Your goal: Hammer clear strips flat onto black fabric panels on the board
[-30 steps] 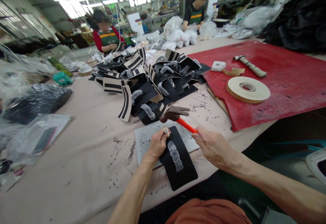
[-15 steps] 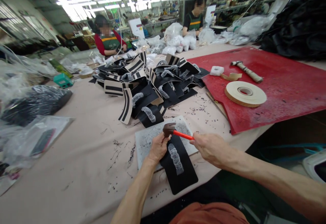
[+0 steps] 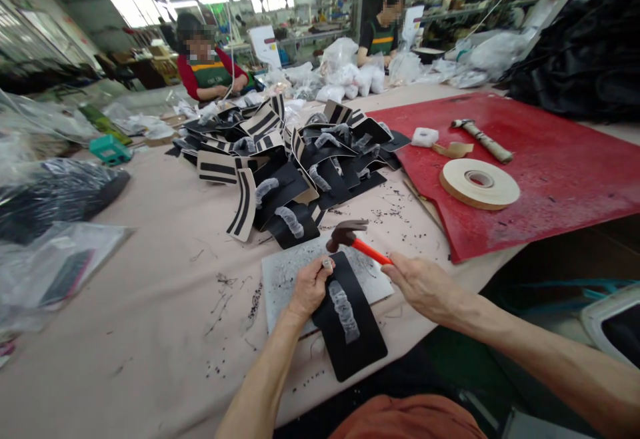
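My right hand is wrapped round the orange handle of a claw hammer. Its dark head is raised just above my left hand. In my closed left fingers is a small metal punch; only its shiny round top shows, and its lower end is hidden. The left hand rests at the upper left edge of a black panel with a plastic-wrapped handle on it. Beneath the panel's far part lies a pale, marked board, strewn with dark bits.
Beyond the board is a heap of similar black panels. To the right, a red sheet carries a tape roll and a wrapped hammer. Plastic bags lie at left. Two people sit across the table.
The hammer has risen off the punch and shifted slightly right with my right hand, uncovering the punch top. My left hand and the panel stay nearly in place.
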Action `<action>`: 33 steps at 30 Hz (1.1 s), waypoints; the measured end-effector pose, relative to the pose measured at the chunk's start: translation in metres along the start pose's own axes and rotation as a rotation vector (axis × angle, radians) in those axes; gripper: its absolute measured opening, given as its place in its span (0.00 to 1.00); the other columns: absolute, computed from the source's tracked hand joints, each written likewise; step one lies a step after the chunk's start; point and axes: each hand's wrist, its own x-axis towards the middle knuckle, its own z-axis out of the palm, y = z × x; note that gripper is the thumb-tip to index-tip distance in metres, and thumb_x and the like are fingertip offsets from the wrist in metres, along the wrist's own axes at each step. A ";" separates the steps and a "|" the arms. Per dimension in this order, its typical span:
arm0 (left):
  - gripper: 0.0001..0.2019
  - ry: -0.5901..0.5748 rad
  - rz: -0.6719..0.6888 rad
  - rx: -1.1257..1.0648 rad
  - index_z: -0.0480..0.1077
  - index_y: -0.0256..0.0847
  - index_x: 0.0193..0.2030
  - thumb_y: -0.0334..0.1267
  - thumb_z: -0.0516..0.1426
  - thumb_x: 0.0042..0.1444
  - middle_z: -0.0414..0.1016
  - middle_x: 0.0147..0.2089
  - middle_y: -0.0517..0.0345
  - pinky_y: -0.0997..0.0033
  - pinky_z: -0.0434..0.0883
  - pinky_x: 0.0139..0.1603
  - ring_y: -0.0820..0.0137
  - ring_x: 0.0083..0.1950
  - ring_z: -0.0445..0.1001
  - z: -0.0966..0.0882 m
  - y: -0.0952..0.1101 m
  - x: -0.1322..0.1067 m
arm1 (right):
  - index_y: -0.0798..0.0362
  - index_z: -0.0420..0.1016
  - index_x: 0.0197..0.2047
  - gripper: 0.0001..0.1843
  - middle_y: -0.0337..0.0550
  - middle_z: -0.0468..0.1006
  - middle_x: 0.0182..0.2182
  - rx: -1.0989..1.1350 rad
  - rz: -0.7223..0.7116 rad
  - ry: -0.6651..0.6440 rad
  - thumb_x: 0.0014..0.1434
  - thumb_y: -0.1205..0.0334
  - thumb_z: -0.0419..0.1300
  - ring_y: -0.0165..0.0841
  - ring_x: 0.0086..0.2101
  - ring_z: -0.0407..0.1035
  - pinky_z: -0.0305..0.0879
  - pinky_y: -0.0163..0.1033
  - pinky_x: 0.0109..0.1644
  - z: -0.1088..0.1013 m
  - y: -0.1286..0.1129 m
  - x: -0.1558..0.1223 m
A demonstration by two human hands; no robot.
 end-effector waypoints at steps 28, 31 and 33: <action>0.16 0.815 -0.173 -0.017 0.78 0.39 0.40 0.50 0.65 0.54 0.82 0.35 0.56 0.71 0.74 0.39 0.68 0.34 0.79 -0.004 0.066 0.029 | 0.53 0.71 0.47 0.13 0.45 0.73 0.49 -0.006 -0.564 0.009 0.61 0.73 0.53 0.34 0.38 0.67 0.57 0.40 0.39 0.102 -0.061 0.037; 0.18 0.873 -0.167 -0.130 0.78 0.37 0.41 0.50 0.66 0.54 0.83 0.37 0.52 0.67 0.77 0.42 0.66 0.37 0.81 -0.026 0.075 0.031 | 0.55 0.71 0.45 0.13 0.47 0.74 0.42 -0.073 -0.482 0.080 0.56 0.73 0.55 0.36 0.36 0.68 0.57 0.41 0.39 0.079 -0.065 0.039; 0.18 0.910 -0.180 -0.118 0.78 0.36 0.40 0.50 0.65 0.54 0.82 0.35 0.52 0.66 0.77 0.43 0.65 0.36 0.81 -0.038 0.071 0.022 | 0.56 0.70 0.44 0.13 0.50 0.74 0.39 -0.117 -0.328 0.178 0.55 0.73 0.54 0.38 0.36 0.68 0.57 0.42 0.39 0.058 -0.068 0.042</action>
